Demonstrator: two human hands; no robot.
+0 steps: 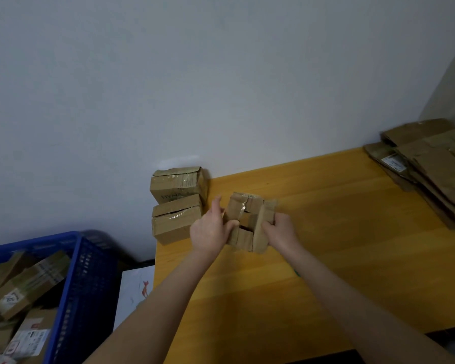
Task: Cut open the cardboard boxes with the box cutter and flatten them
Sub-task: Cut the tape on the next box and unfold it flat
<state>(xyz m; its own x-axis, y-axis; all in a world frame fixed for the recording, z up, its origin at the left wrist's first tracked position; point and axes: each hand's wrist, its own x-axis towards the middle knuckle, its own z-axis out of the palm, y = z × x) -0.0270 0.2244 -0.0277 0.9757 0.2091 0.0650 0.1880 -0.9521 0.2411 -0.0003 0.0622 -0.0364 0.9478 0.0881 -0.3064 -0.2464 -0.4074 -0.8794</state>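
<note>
A small opened cardboard box (250, 222) with loose flaps and torn clear tape is held just above the yellow wooden table (326, 245). My left hand (210, 229) grips its left side, thumb pressed into the opening. My right hand (281, 229) grips its right flap. Two taped cardboard boxes sit at the table's back left corner against the wall, one (177, 183) stacked on the other (175, 223). A pile of flattened boxes (428, 164) lies at the table's far right. No box cutter shows.
A blue plastic crate (82, 279) with several more cardboard boxes stands on the left, below table level. A white sheet with a red mark (137, 290) lies between crate and table. A grey wall (195, 74) runs behind the table.
</note>
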